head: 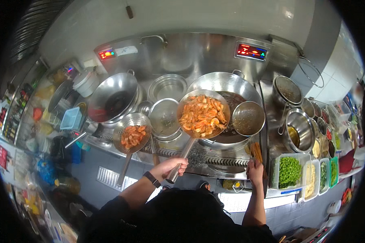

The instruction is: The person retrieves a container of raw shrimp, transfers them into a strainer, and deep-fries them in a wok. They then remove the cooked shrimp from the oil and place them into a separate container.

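My left hand (174, 166) is closed around the metal handle of a large strainer ladle (190, 133), which is heaped with cooked orange shrimp (203, 114). The ladle is over the front left of a big steel wok (213, 80) holding dark liquid (235, 99). My right hand (255, 170) grips the handle end of a bundled bamboo wok brush (256, 152) at the stove's front edge. A round fine-mesh strainer (248, 119) lies over the wok's right side. Left of the ladle, a perforated skimmer (119, 133) holds more shrimp (133, 136).
A second wok (121, 86) stands at the left, with steel bowls (164, 117) between the woks. To the right are a steel pot with yellowish liquid (302, 130), a tub of chopped greens (275, 173) and several seasoning containers. A dark steel-wool scrubber (197, 156) is beside the ladle handle.
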Available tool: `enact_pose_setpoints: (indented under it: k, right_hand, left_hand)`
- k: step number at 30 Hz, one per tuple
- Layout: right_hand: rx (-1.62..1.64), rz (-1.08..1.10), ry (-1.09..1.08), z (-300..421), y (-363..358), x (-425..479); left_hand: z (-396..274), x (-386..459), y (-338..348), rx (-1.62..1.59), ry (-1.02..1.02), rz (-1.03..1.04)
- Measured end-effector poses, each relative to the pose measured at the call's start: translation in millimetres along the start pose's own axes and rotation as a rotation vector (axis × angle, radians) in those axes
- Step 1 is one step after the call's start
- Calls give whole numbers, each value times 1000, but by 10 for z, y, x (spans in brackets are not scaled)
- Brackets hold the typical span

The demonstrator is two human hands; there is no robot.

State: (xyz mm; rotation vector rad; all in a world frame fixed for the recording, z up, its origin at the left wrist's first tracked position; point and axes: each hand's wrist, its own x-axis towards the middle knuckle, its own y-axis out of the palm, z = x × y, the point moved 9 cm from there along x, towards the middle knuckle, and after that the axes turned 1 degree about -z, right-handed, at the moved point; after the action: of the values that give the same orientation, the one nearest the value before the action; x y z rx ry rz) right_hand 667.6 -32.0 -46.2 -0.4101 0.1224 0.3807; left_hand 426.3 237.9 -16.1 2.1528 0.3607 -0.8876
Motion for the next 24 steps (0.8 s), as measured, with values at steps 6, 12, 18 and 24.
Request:
enact_pose_setpoints:
  k: [6,12,18,24]
  right_hand:
    - [94,49,104,18,35,-75]
    - [-46,44,24,-4,46,-27]
    - [40,45,36,-100,142,-89]
    - [13,-12,122,335,176,-392]
  left_hand:
    - [80,-9,53,-55,35,28]
    - [101,69,77,-81,5,59]
    - [-214,-182,307,26,78,52]
    - [-1208,-712,765,6,235,51]
